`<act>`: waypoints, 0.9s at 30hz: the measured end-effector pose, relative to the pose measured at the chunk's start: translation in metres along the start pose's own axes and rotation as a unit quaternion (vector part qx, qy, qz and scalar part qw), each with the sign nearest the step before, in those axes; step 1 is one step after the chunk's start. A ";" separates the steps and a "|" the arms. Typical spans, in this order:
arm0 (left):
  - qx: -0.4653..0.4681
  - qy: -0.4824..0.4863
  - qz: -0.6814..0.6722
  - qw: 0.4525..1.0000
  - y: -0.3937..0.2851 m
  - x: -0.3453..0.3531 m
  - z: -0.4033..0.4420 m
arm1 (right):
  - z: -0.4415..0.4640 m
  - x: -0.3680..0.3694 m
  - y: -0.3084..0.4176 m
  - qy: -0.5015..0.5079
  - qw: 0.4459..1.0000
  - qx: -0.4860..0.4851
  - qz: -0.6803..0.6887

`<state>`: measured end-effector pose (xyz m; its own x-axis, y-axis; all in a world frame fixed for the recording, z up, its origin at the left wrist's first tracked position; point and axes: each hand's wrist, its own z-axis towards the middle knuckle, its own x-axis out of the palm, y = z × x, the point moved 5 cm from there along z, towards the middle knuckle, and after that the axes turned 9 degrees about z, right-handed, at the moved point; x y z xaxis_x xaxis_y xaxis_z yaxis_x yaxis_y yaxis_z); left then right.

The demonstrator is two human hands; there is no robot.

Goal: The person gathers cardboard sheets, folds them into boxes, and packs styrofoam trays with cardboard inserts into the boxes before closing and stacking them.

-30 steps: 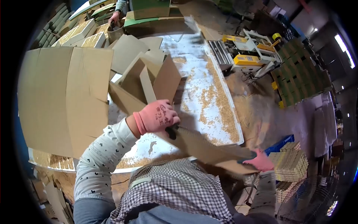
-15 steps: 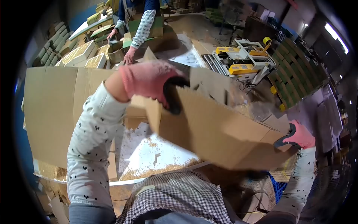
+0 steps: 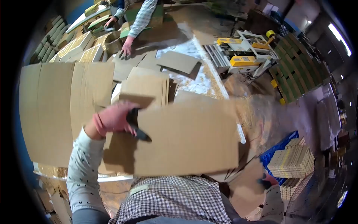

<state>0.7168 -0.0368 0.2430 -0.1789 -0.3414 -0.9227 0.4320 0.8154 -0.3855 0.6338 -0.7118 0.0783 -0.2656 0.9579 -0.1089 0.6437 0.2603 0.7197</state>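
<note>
A brown cardboard box (image 3: 186,138) is in front of my body, one broad panel facing me and a lower flap (image 3: 244,186) angled down to the right. My left hand (image 3: 116,117), in a pink glove with dark fingertips, grips the panel's left edge, with a dark fingertip on the near face. At the lower right my right hand (image 3: 269,180), gloved the same way, pinches the outer edge of that flap; some of its fingers are hidden. Behind the box, a stack of folded cardboard (image 3: 145,84) lies on the table.
Tall cardboard sheets (image 3: 48,112) stand at the left. Across the white table (image 3: 188,46), a co-worker's gloved hand (image 3: 126,47) rests near flat cardboard pieces (image 3: 179,61). A yellow-and-white roller machine (image 3: 242,52) stands beyond. A blue crate (image 3: 278,149) and stacked pale strips (image 3: 292,162) are at right.
The box has turned and come lower, its broad panel now facing me. My left hand has moved down and left; my right hand has dropped and moved inward. The co-worker's hand has shifted slightly.
</note>
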 end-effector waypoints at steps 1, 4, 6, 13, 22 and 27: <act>-0.154 0.087 -0.156 0.972 -0.017 -0.021 0.011 | -0.012 -0.010 0.014 -0.045 0.999 -0.031 0.004; -0.070 -0.024 0.097 0.993 -0.025 -0.038 0.046 | -0.037 -0.029 0.111 -0.109 0.979 -0.168 -0.040; -0.061 0.054 0.111 0.990 -0.037 -0.018 0.070 | -0.039 -0.004 0.188 -0.074 0.956 -0.246 -0.141; -0.092 0.093 0.209 0.969 -0.063 0.015 0.094 | 0.007 0.198 0.337 0.067 0.793 -0.440 -0.417; 0.034 0.042 0.193 0.980 -0.067 0.011 0.027 | 0.034 0.347 0.340 0.379 0.721 -0.165 -0.556; -0.044 0.078 0.236 0.968 -0.040 0.057 -0.031 | 0.088 0.297 0.296 0.256 0.748 -0.316 -0.525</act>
<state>0.6618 -0.0748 0.2055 -0.1148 0.1475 -0.9824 0.4232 0.9019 0.0860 0.8088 -0.3396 0.1982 -0.7302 0.0520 -0.6812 -0.5370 0.5728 0.6193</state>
